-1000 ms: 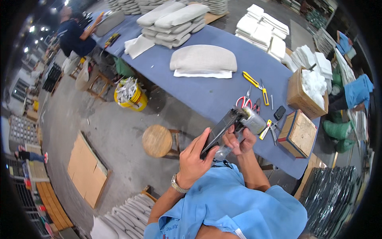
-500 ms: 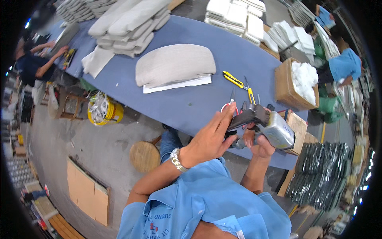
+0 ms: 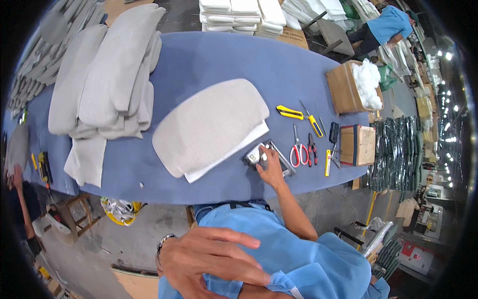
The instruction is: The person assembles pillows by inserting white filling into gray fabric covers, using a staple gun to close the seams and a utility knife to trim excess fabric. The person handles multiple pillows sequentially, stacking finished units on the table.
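Note:
My right hand (image 3: 272, 171) is closed on a silver and black staple gun (image 3: 256, 157), which lies on the blue table (image 3: 194, 55) at the near edge of a grey cushion piece (image 3: 211, 127). White lining (image 3: 226, 155) sticks out along that piece's lower side. Close to my chest, my left hand (image 3: 211, 259) holds nothing, its fingers stretched and apart. Right of the staple gun lie red-handled scissors (image 3: 299, 154), dark pliers with red on the handles (image 3: 312, 150), a yellow cutter (image 3: 290, 112) and a yellow-handled screwdriver (image 3: 315, 125).
Grey cushion pieces (image 3: 112, 74) are stacked at the left. A carton (image 3: 343, 89) of white stuffing and a small wooden box (image 3: 366, 144) stand at the right. Behind the table are white stacks (image 3: 234, 15) and a person in blue (image 3: 388, 25); another person's hand (image 3: 17, 177) shows far left.
The staple gun has come down from in front of my body onto the table beside the cushion piece. My left hand has left it and drawn back toward my chest. The view has turned.

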Demonstrator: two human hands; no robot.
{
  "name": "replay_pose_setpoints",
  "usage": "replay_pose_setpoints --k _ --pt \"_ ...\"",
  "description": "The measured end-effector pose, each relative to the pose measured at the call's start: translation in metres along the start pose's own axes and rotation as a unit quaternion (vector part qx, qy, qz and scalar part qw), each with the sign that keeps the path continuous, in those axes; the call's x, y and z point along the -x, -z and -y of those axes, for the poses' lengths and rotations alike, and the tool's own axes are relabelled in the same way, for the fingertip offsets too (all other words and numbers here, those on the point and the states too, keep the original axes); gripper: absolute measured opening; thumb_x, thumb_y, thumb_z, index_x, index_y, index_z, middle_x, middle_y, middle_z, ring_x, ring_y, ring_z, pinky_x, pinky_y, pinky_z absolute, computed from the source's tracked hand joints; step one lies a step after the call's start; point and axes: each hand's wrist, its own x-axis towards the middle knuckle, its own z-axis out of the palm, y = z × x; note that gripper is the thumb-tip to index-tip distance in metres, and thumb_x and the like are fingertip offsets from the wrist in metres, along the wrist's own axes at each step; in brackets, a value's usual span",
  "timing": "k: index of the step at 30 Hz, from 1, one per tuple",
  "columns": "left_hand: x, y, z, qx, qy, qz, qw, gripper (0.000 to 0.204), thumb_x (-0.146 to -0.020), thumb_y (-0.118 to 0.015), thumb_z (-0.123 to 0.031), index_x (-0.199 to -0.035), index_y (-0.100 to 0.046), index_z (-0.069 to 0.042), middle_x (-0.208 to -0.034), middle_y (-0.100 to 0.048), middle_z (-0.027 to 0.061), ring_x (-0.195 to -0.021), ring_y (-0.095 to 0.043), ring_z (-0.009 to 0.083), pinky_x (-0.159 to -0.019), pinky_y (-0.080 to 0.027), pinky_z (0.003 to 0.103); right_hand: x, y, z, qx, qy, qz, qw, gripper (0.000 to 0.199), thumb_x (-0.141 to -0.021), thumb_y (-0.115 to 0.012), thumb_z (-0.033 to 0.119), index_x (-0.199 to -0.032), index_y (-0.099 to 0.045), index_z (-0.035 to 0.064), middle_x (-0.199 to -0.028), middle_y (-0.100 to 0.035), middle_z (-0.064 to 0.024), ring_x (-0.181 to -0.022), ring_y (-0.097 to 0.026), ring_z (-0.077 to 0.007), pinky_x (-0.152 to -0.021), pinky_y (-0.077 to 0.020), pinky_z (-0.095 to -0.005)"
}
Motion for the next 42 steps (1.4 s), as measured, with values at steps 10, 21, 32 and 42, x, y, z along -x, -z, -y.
replay_pose_setpoints --k 10,21,32,42 --pt "0.193 0.203 0.046 -0.389 0.549 -0.321 0.667 0.066 -0.098 -0.071 -0.033 -0.152 -0.047 -0.003 -0.139 -0.06 0.0225 -0.114 -0.064 0.0305 -0.099 -0.051 0.043 -0.114 0.031 0.036 0.046 -0.071 -0.127 0.988 0.043 -0.095 -0.068 0.032 -0.129 -0.067 0.0063 -0.111 -0.07 -0.0222 -0.108 -0.065 -0.0404 -0.095 -0.0513 -0.0473" --pt "0.234 0.178 0.092 -0.427 0.558 -0.387 0.598 0.069 -0.107 -0.052 -0.045 -0.155 -0.039 0.003 -0.152 -0.05 0.0263 -0.136 -0.052 0.032 -0.112 -0.041 0.038 -0.203 0.042 0.047 -0.2 -0.023 -0.069 0.977 0.052 -0.096 -0.067 0.043 -0.128 -0.068 0.0017 -0.12 -0.071 -0.0242 -0.111 -0.068 -0.0374 -0.099 -0.0505 -0.0381" --pt "0.265 0.028 -0.03 -0.277 0.762 -0.286 0.51 0.07 -0.109 -0.039 -0.056 -0.159 -0.038 -0.006 -0.153 -0.052 0.0195 -0.137 -0.052 0.0311 -0.11 -0.044 0.038 -0.075 0.088 0.097 0.027 0.158 -0.137 0.978 0.036 -0.095 -0.068 0.034 -0.119 -0.074 0.0086 -0.1 -0.072 -0.016 -0.085 -0.067 -0.0335 -0.083 -0.053 -0.0424" --pt "0.224 0.033 -0.022 -0.359 0.843 -0.12 0.383 0.064 -0.105 -0.047 -0.056 -0.146 -0.057 -0.008 -0.115 -0.073 0.0238 -0.105 -0.072 0.0335 -0.09 -0.055 0.045 0.007 0.069 0.098 -0.166 -0.04 -0.015 0.985 0.048 -0.091 -0.072 0.047 -0.077 -0.067 0.001 -0.065 -0.068 -0.0166 -0.065 -0.069 -0.0371 -0.063 -0.053 -0.0444"
